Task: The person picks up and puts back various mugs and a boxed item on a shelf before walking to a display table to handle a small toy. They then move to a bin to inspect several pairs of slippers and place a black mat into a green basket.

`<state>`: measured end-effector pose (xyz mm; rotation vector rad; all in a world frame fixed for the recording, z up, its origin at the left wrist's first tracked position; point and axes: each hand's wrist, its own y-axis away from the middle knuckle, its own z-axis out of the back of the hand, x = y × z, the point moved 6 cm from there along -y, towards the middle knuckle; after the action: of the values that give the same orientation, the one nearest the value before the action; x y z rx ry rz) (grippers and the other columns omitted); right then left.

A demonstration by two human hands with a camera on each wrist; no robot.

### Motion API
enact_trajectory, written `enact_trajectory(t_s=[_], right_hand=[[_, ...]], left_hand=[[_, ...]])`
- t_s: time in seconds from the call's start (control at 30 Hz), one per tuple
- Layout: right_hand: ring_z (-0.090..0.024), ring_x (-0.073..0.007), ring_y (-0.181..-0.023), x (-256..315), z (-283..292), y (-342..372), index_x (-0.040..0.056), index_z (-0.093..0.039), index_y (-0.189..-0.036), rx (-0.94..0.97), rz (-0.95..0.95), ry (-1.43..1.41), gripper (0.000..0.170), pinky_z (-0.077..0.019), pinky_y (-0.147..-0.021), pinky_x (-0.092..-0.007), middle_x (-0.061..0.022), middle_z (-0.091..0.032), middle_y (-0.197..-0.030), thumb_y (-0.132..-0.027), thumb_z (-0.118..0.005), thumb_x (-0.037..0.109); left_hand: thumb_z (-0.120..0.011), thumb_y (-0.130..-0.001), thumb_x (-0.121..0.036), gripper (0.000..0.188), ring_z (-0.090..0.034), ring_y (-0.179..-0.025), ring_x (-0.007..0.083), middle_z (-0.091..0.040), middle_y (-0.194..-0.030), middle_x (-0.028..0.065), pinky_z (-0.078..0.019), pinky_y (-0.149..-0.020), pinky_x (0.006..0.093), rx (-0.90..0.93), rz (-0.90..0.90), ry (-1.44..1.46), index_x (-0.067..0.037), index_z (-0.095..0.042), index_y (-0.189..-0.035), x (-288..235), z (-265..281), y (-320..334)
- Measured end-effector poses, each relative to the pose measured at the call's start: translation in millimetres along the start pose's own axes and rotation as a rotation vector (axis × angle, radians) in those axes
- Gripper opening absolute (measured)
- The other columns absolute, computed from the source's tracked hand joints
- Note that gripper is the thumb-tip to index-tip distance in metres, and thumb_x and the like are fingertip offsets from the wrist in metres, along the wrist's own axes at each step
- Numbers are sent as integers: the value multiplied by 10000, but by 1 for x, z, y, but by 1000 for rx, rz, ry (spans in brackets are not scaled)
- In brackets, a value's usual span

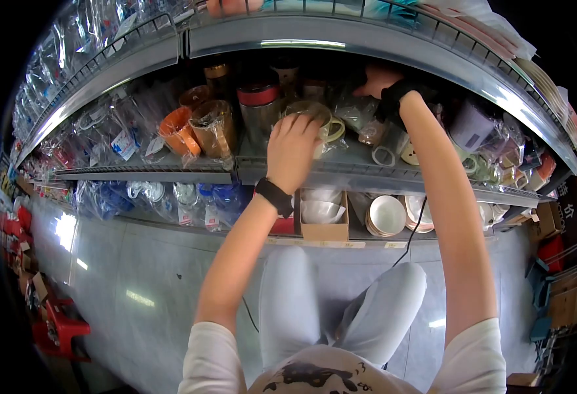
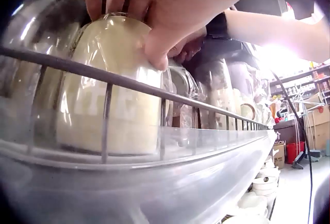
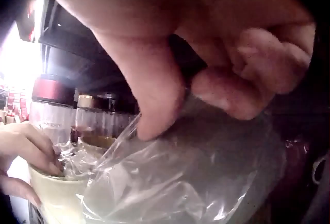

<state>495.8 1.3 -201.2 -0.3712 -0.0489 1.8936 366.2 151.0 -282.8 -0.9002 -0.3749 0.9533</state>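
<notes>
The left hand (image 1: 293, 150) is half curled over the rim of the cream mug (image 2: 111, 92), thumb outside, gripping it; the mug stands in plastic by the shelf's (image 1: 361, 178) front edge; the right hand (image 1: 378, 82), fingers curled, pinches a clear bag (image 3: 175, 183) deeper in, right of the mug; a red-lidded jar (image 1: 258, 108) stands just left of it.

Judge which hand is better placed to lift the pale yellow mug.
Left, likely: the left hand grips the pale yellow mug near its rim, while the right hand pinches clear plastic wrapping beside it.
</notes>
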Motion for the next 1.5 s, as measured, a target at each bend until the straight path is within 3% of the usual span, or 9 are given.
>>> enact_trajectory(t_s=[0.27,0.57,0.77,0.93,1.0,1.03,1.27,1.43,1.5], right_hand=[[-579,-344,-962,-9,37,47,33,-632,-1027,-297,115,-525,315,-456,-825,-388,-173,-634,-1003,-801,-655,251],[-477,-155,-464,52,45,206,26,-610,-813,-683,195,-778,210,-376,-423,-264,-73,-575,-763,-669,-761,48],[-586,-180,-545,98,37,246,52,-636,-825,-672,260,-696,176,-469,-443,-276,-46,-604,-802,-671,-716,27],[-616,-170,-588,93,38,246,46,-652,-948,-616,455,-784,285,-522,-520,-275,-42,-628,-904,-665,-682,35],[-590,-239,-935,72,33,243,67,-616,-1081,-562,435,-718,481,-530,-713,-319,-106,-554,-1158,-620,-747,110],[-550,-262,-1030,62,39,239,74,-597,-1120,-526,358,-662,539,-521,-755,-329,-122,-510,-1226,-614,-771,140],[-364,-278,-1282,46,-38,238,113,-420,-1317,37,340,-1691,834,-441,-918,-383,-139,-298,-1440,-615,-850,246],[-499,-222,-1080,17,-68,265,20,-434,-1196,-306,231,-1765,567,-540,-691,-324,-118,-451,-1202,-728,-751,59],[-557,-193,-928,5,-60,278,-9,-437,-1125,-408,100,-1797,386,-575,-506,-300,-115,-483,-1086,-810,-661,-2]], left_hand=[[-664,-730,-114,371,-493,-1025,302,-565,-1045,85,-408,-881,386,59,14,58,-59,-584,-1088,6,2,1],[-888,-496,-192,1128,-356,-1270,358,-345,-1368,201,-320,-1042,415,65,296,672,-28,-229,-1397,-46,44,21],[-808,-606,-104,913,-402,-1231,338,-393,-1334,198,-324,-1027,424,-259,142,673,-50,-283,-1351,-71,20,64],[-762,-640,-63,817,-540,-1107,236,-515,-1224,129,-370,-993,377,24,479,1011,-44,-287,-1304,-69,22,57],[-763,-636,-66,836,-521,-1145,223,-506,-1244,119,-373,-997,364,54,216,918,-34,-273,-1312,-65,31,57],[-797,-596,-80,983,-479,-1206,215,-472,-1302,108,-328,-1046,360,10,429,1383,-23,-203,-1377,-58,24,66],[-838,-541,-143,1109,-306,-1337,206,-222,-1488,87,-240,-1092,351,766,375,1526,-32,-197,-1438,-59,21,77],[-727,-676,44,847,-353,-1295,217,-329,-1356,105,-451,-970,342,915,195,1258,-48,-302,-1403,-60,22,43],[-659,-838,-248,606,-454,-1206,217,-430,-1321,100,-473,-898,328,809,284,1377,-23,-399,-1337,-57,20,23]])
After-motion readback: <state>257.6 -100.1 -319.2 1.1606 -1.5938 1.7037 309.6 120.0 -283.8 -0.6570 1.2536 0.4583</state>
